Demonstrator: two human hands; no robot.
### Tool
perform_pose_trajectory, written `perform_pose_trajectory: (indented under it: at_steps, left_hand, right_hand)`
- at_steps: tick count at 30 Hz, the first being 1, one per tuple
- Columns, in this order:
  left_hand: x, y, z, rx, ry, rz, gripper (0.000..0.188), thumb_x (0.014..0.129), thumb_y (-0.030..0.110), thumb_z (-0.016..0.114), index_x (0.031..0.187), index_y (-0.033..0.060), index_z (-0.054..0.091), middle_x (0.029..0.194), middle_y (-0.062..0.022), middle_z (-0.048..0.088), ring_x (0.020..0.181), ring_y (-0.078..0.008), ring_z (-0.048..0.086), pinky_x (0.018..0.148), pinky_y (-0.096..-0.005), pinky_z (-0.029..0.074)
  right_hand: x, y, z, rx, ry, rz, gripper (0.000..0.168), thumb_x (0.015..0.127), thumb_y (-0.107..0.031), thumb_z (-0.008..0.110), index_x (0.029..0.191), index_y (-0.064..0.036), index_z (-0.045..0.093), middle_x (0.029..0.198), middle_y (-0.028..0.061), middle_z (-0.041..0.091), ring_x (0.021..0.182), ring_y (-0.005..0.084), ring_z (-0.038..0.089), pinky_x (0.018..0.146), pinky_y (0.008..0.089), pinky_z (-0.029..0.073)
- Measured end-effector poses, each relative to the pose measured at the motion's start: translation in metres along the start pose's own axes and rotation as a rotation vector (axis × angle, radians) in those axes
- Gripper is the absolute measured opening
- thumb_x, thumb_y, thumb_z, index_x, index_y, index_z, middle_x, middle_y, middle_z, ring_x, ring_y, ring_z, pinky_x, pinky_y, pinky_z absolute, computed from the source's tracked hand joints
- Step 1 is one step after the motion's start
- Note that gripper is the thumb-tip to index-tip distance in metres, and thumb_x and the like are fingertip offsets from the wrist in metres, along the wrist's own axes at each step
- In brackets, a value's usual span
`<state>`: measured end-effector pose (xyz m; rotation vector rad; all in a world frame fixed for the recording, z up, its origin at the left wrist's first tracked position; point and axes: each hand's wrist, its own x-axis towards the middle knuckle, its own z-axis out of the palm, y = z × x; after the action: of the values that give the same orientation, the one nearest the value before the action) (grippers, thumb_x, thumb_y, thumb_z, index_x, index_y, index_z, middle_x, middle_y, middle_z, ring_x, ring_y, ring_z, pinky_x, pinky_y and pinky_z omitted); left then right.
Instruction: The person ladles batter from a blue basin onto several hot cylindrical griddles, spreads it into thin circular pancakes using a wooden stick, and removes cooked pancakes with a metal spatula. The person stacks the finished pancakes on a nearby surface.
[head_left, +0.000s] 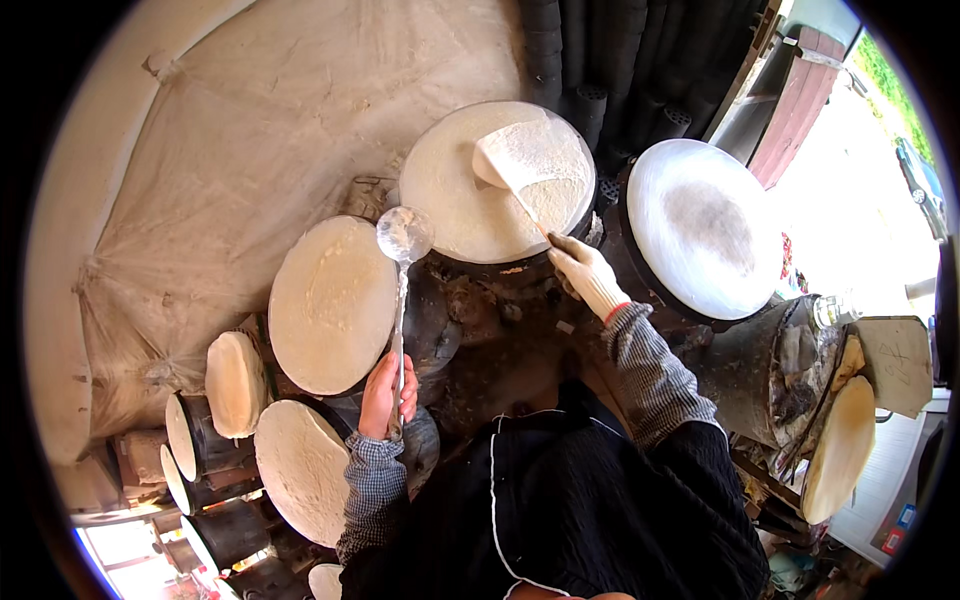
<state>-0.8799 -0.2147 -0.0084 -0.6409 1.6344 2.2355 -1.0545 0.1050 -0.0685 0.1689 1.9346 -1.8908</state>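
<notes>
My right hand (583, 271), in a pale knitted glove with a red cuff edge, grips the thin handle of a broad, flat spreader (517, 150). Its blade rests on the large round griddle (442, 202), which is coated with pale batter. Bare, my left hand (386, 394) is closed around the long handle of a batter-smeared metal ladle (406, 234). The ladle's bowl is raised between the coated griddle and a second round griddle (334, 304) at the left, also covered with a pale layer. To the right sits a round griddle (705, 229) with a darkened middle and no batter on it.
Another griddle (304, 472) at lower left carries a pale sheet. Beside it lies a thick pale oval stack (236, 384). Black honeycomb briquettes (590, 112) are piled behind. A dark drum (757, 375) and an upright pale disc (840, 450) stand at right.
</notes>
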Motion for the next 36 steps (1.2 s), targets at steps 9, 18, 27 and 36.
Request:
perform_pose_trajectory:
  at_steps: [9, 18, 27, 36]
  left_hand:
    - [0.020, 0.010, 0.017, 0.012, -0.034, -0.012, 0.032, 0.104, 0.036, 0.036, 0.099, 0.0064, 0.049, 0.059, -0.0013, 0.045, 0.038, -0.0090, 0.039, 0.035, -0.0243, 0.036]
    - [0.106, 0.043, 0.063, 0.144, -0.009, 0.061, 0.034, 0.103, 0.039, 0.040, 0.095, 0.0066, 0.049, 0.060, -0.0015, 0.046, 0.039, -0.0107, 0.044, 0.034, -0.0249, 0.037]
    - [0.143, 0.021, 0.086, 0.257, 0.144, 0.101, 0.031, 0.103, 0.034, 0.038, 0.093, 0.0049, 0.044, 0.062, -0.0045, 0.047, 0.040, -0.0130, 0.046, 0.035, -0.0288, 0.039]
    - [0.133, -0.006, 0.126, -0.195, -0.003, -0.003, 0.024, 0.102, 0.030, 0.046, 0.096, 0.0076, 0.043, 0.068, -0.0031, 0.048, 0.048, -0.0120, 0.046, 0.042, -0.0287, 0.042]
  right_hand:
    - [-0.045, 0.052, 0.048, 0.243, 0.025, 0.038, 0.045, 0.096, -0.024, 0.059, 0.140, -0.018, 0.049, 0.078, -0.0014, 0.056, 0.057, 0.0063, 0.050, 0.049, 0.0209, 0.042]
    - [0.064, 0.030, -0.046, -0.318, 0.343, -0.278, 0.044, 0.093, -0.028, 0.059, 0.133, -0.009, 0.055, 0.120, 0.0125, 0.066, 0.108, 0.0230, 0.063, 0.092, 0.0289, 0.047]
    - [-0.006, -0.012, -0.038, -0.136, -0.075, 0.047, 0.042, 0.094, -0.021, 0.058, 0.134, -0.010, 0.056, 0.073, -0.0028, 0.052, 0.053, 0.0038, 0.045, 0.046, 0.0195, 0.036]
    - [-0.034, 0.032, 0.046, 0.512, -0.184, 0.247, 0.044, 0.098, -0.022, 0.056, 0.140, -0.016, 0.047, 0.080, 0.0015, 0.056, 0.055, 0.0081, 0.047, 0.045, 0.0215, 0.038]
